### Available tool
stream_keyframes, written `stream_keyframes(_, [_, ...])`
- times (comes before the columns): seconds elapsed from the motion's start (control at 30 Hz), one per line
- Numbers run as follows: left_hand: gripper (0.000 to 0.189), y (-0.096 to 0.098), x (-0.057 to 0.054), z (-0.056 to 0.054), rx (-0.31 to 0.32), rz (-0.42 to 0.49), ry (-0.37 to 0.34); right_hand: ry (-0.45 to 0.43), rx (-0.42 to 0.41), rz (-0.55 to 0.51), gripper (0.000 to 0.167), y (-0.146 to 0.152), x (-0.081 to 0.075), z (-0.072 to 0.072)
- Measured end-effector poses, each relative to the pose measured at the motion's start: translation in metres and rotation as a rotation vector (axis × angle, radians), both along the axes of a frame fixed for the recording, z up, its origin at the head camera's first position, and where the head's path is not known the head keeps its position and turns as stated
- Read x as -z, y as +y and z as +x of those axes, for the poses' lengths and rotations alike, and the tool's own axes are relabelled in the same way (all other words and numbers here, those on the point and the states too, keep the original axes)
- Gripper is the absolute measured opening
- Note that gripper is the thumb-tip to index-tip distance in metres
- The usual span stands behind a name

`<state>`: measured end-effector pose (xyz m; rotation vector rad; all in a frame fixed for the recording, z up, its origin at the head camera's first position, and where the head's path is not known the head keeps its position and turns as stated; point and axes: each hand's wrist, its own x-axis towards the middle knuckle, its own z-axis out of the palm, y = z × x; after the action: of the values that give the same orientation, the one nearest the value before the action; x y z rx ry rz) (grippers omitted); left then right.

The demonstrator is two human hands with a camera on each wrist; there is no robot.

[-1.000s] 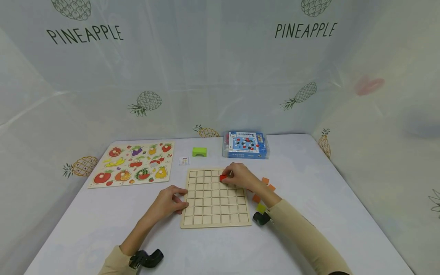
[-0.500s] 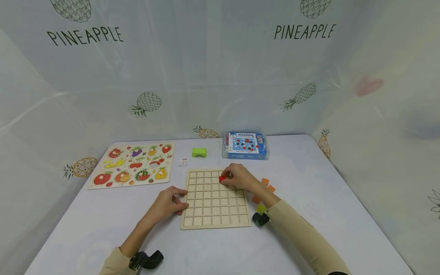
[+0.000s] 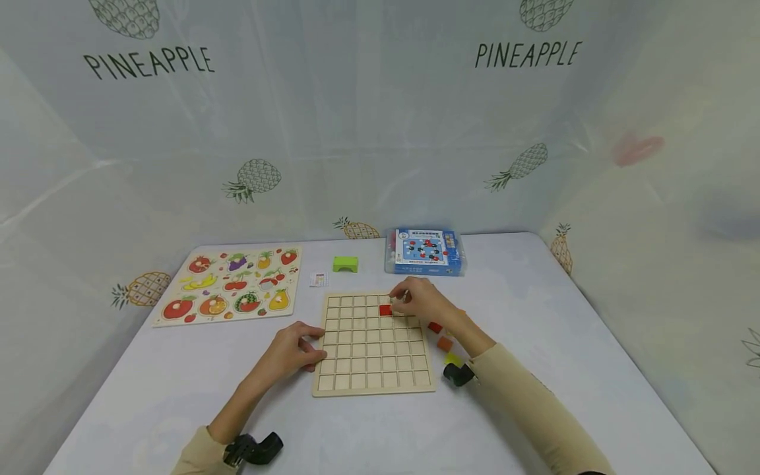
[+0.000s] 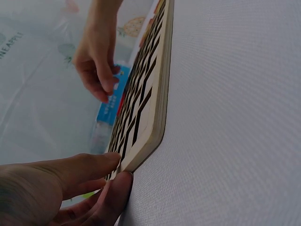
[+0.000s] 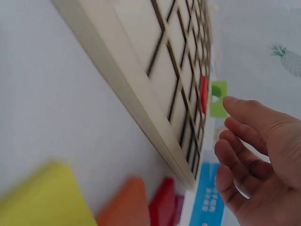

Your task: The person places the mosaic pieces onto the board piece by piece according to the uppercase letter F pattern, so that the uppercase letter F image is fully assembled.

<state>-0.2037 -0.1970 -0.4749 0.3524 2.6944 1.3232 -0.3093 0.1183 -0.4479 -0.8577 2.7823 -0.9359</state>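
Note:
A pale wooden grid board (image 3: pixel 374 343) lies on the table. In one of its cells toward the back right sits a red tile (image 3: pixel 385 310). My right hand (image 3: pixel 421 300) hovers just right of this tile, fingers loosely bent and holding nothing; the right wrist view shows a gap between the fingertips and the red tile (image 5: pixel 204 94). My left hand (image 3: pixel 291 346) rests its thumb and index finger against the board's left edge, the two tips set apart along the rim. The left wrist view has these fingertips (image 4: pixel 113 160) at the wooden rim.
Right of the board lie another red tile (image 3: pixel 435 326), an orange tile (image 3: pixel 444 344) and a yellow-green tile (image 3: pixel 453 359), partly beneath the right forearm. Behind stand a green arched block (image 3: pixel 346 264), a small card (image 3: pixel 318 279) and a blue box (image 3: pixel 424 269). A fruit puzzle board (image 3: pixel 228 310) lies left.
My right hand has let go of the red tile, leaving it in its cell, and has moved slightly to the right and away. The left hand stays at the board's edge.

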Motion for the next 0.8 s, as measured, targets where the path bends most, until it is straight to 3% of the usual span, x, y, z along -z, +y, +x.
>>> stream_keyframes(0.3, [0.043,-0.002,-0.001,0.001,0.033,0.045,0.002,0.010,0.061,0.028,0.028,0.048,-0.016,0.007])
stream_keyframes(0.53, [0.042,-0.002,-0.003,0.003,0.034,0.039,0.008,-0.014,0.111,0.053,0.027,0.078,-0.009,0.016])
stream_keyframes(0.8, [0.043,-0.001,-0.001,0.003,0.016,0.032,-0.002,-0.069,0.133,0.060,0.027,0.093,0.007,0.017])
